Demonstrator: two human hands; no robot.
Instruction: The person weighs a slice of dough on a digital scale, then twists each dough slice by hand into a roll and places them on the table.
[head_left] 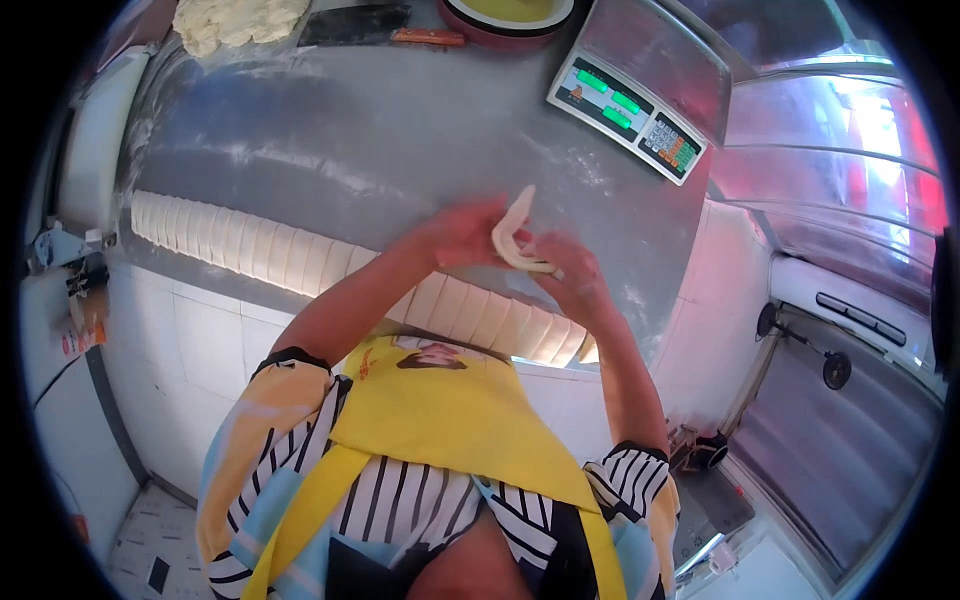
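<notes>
A bent strip of pale dough (pixel 508 238) is held up between my two hands over the grey metal tabletop (pixel 350 130). My left hand (pixel 466 233) closes on its left side, fingers slightly blurred. At the strip's lower right end, my right hand (pixel 574 274) pinches it. One end of the strip sticks up free, away from my body. Below my hands, along the table's near edge, runs a long row of cut dough pieces (pixel 245 238), lying side by side. My left forearm covers part of the row.
A digital scale (pixel 628 115) with lit green displays stands at the back right. Along the far edge are a pink bowl (pixel 470 28) with yellowish contents, a dark-bladed cleaver (pixel 352 26) and a big lump of dough (pixel 238 22). Flour streaks mark the tabletop.
</notes>
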